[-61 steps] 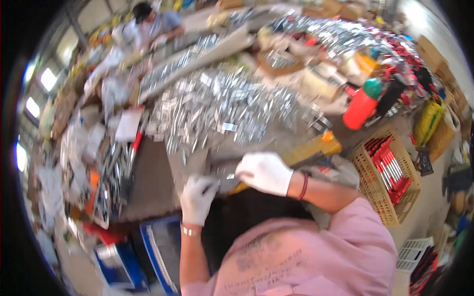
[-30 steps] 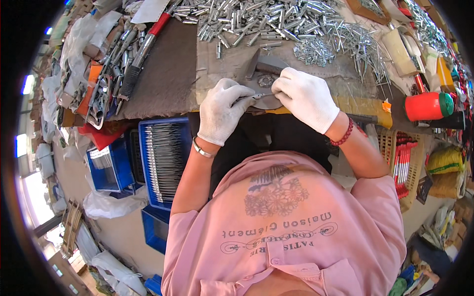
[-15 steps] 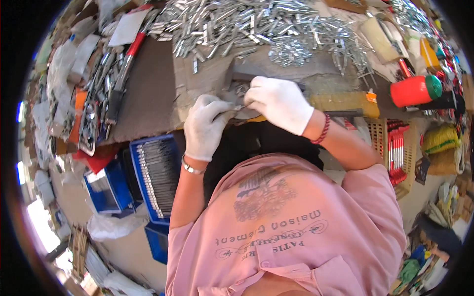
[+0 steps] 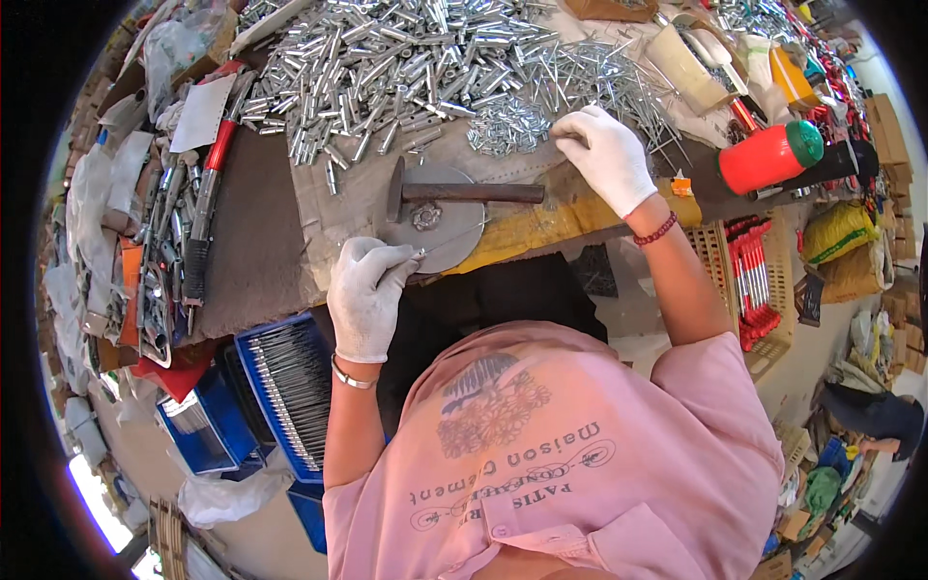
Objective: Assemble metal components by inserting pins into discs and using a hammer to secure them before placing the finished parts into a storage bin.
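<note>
In a white glove, my left hand point(image 4: 365, 298) pinches a thin metal rod point(image 4: 454, 239) at the near edge of the bench. The rod points right across a round grey metal plate point(image 4: 454, 253). My right hand point(image 4: 609, 159), also gloved, hovers farther right, its fingers curled beside a pile of small shiny metal parts point(image 4: 505, 128). Whatever those fingertips hold, if anything, is too small to make out. On the plate lies a hammer point(image 4: 474, 192) with a wooden handle, and just below it sits a small flower-shaped metal piece point(image 4: 425, 216).
Metal tubes point(image 4: 387, 68) heap along the back, with thin metal rods point(image 4: 590, 72) right of them. A red and green bottle point(image 4: 771, 158) lies at the right. Tools point(image 4: 198, 232) line the left. Below the bench are a blue crate point(image 4: 280, 387) and a yellow basket point(image 4: 710, 253).
My right hand has left my left hand and moved right and away, to the small parts. The hammer and plate show more fully. My left hand still pinches the rod.
</note>
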Available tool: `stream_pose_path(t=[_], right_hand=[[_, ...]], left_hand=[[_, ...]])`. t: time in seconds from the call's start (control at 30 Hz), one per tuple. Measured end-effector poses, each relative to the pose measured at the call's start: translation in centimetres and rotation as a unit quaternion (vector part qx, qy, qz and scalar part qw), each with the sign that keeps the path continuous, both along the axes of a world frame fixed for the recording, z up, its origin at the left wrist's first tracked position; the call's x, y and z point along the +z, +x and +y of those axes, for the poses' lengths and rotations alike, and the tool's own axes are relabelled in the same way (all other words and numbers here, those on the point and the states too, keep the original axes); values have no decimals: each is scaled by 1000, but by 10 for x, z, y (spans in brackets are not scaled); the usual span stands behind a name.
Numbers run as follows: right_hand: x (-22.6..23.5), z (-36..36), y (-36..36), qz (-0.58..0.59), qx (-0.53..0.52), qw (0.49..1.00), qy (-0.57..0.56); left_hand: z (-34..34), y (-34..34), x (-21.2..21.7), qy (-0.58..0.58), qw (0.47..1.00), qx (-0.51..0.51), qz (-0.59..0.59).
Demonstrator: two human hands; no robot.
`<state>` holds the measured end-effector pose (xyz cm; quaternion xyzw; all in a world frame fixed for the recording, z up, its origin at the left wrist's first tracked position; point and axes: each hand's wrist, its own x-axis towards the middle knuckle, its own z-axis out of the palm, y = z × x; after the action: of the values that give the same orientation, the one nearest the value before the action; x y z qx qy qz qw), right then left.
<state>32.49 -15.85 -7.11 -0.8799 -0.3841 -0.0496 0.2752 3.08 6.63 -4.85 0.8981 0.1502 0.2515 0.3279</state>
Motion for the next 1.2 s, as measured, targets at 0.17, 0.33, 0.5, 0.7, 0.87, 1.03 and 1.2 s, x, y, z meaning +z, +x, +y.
stream_pose_path(t=[0.17,0.33,0.5,0.7,0.87,1.03,1.2], right_hand=[[2,12,18,-8,21,999,-38],[41,12,3,3,51,994,-98],[32,14,-3,88,43,991,-91],[69,50,-81,58,194,978,51],[49,88,-128,23,298,953,51],[43,94,-135,7,305,952,15],[51,87,-141,0,306,952,-9]], left_hand=[[4,12,1,-22,1000,-7,11],[8,2,3,32,999,-15,12],[0,-2,7,5,1000,6,0],[-3,-3,10,-5,1000,5,-2],[2,4,9,32,999,-6,-27],[2,2,7,18,1000,-6,-23],[0,-5,8,24,999,-5,-25]])
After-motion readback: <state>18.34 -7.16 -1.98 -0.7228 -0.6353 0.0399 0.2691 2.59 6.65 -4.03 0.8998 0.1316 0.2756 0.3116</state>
